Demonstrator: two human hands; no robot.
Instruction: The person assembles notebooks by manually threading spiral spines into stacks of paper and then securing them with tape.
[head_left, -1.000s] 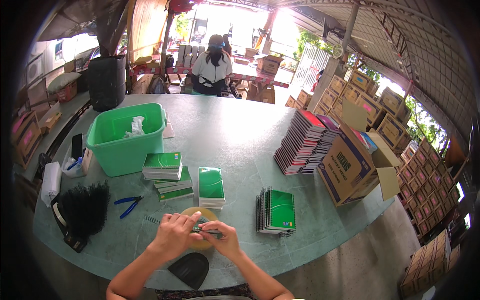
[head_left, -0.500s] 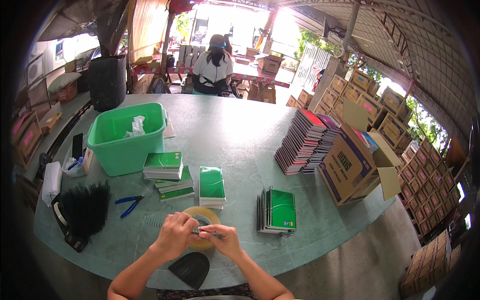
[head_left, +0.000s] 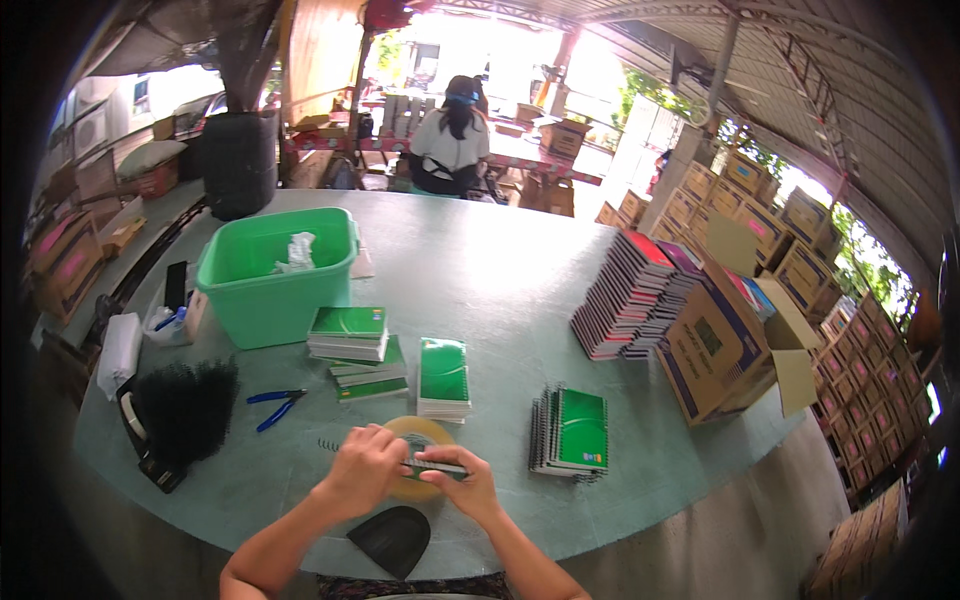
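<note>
My left hand (head_left: 365, 468) is closed, fingers pinched, with a dark spiral wire (head_left: 328, 444) sticking out on its left side. Gripped in my right hand (head_left: 467, 487) is a small notebook (head_left: 440, 466), seen almost edge-on with a light edge. The two hands nearly meet at the notebook's left end; the fingertips hide the detail there. Beneath them lies a yellowish tape roll (head_left: 428, 432). Just beyond are stacks of green notebooks (head_left: 443, 375) without visible wire. To the right, a stack of spiral-bound green notebooks (head_left: 582, 430) stands on the table.
A green bin (head_left: 275, 310), blue cutters (head_left: 278, 408), a black brush (head_left: 185, 410) and a black pad (head_left: 392, 540) surround the left side. At right stand red-covered notebooks (head_left: 625, 295) and an open carton (head_left: 715, 345). A person (head_left: 450, 150) sits beyond the table.
The view has shifted, so the scene appears farther right. In my right hand the notebook now shows edge-on, and less of the coil sticks out beyond my left hand.
</note>
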